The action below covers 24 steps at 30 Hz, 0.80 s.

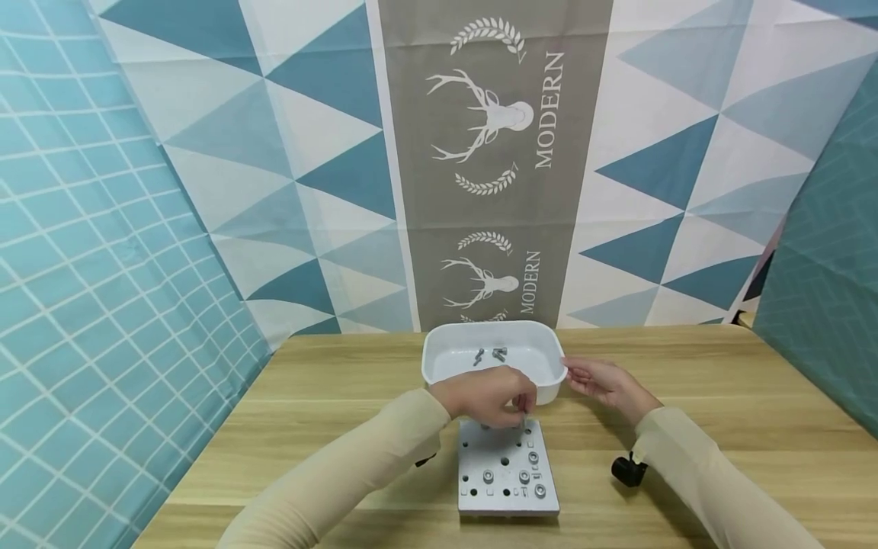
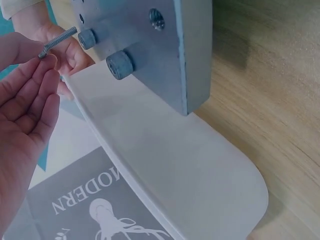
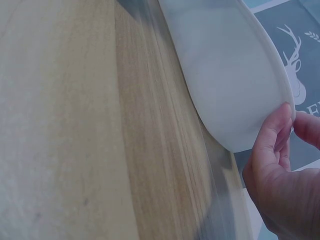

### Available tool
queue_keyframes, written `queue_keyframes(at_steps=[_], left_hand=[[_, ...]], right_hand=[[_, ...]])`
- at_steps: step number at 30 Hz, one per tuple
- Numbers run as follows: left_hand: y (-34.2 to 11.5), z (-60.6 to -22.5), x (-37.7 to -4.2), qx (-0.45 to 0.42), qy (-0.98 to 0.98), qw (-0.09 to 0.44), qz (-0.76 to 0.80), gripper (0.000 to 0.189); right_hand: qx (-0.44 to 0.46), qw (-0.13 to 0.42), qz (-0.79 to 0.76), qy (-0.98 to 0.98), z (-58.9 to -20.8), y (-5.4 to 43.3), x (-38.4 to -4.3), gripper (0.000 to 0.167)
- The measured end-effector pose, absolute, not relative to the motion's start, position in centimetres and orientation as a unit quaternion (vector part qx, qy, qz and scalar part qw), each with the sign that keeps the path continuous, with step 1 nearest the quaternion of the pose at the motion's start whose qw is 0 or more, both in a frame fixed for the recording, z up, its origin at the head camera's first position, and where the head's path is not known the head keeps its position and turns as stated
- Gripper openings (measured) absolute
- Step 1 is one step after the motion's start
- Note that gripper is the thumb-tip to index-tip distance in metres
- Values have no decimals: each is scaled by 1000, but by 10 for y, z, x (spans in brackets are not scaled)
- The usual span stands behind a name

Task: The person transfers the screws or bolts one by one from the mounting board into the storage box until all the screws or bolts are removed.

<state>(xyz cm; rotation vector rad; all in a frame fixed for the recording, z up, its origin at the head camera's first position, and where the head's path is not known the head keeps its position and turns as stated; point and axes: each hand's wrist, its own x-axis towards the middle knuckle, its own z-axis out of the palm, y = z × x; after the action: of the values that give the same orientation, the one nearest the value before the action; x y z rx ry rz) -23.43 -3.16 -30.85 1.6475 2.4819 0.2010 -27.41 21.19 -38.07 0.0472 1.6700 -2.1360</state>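
My left hand [image 1: 488, 396] pinches a bolt [image 2: 61, 40] between thumb and fingertips, its threaded shank pointing at the silver metal plate [image 1: 480, 457]. The hand is above the plate's far edge and hides part of it. Several socket-head bolts [image 2: 119, 65] stand in the plate, and open holes [image 1: 504, 461] show among them. Behind it is a white plastic tub [image 1: 549, 393] with a few loose bolts [image 1: 499, 354] inside. At the tub's right end, my right hand [image 1: 607, 385] pinches the rim between thumb and fingers, as the right wrist view also shows.
The plate and tub are on a wood-grain table [image 1: 329, 435]. A small black object [image 1: 628, 470] is beside the right sleeve. Patterned cloth [image 1: 329, 152] hangs behind the table, with blue checked cloth [image 1: 103, 267] at left and a green one [image 1: 823, 252] at right.
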Motion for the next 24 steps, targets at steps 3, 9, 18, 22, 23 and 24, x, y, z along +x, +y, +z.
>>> queue_keyframes(at_steps=[3,9,18,22,23,24], left_hand=[[-33,-308,-234,546,830,83,75,13],[-36,-305,-235,539,833,89,92,13],[-40,-300,-238,530,836,89,114,14],[-42,-300,-239,519,840,91,125,13],[-42,-299,-239,518,841,91,129,12],[-43,-299,-239,518,841,89,130,11]], right_hand=[[7,216,-770,601,-381,212,-273,21],[13,213,-768,604,-379,211,-272,19],[26,206,-770,603,-378,211,-271,21],[24,208,-770,603,-379,210,-272,24],[23,209,-770,602,-379,210,-272,24],[24,209,-770,602,-379,210,-272,25]])
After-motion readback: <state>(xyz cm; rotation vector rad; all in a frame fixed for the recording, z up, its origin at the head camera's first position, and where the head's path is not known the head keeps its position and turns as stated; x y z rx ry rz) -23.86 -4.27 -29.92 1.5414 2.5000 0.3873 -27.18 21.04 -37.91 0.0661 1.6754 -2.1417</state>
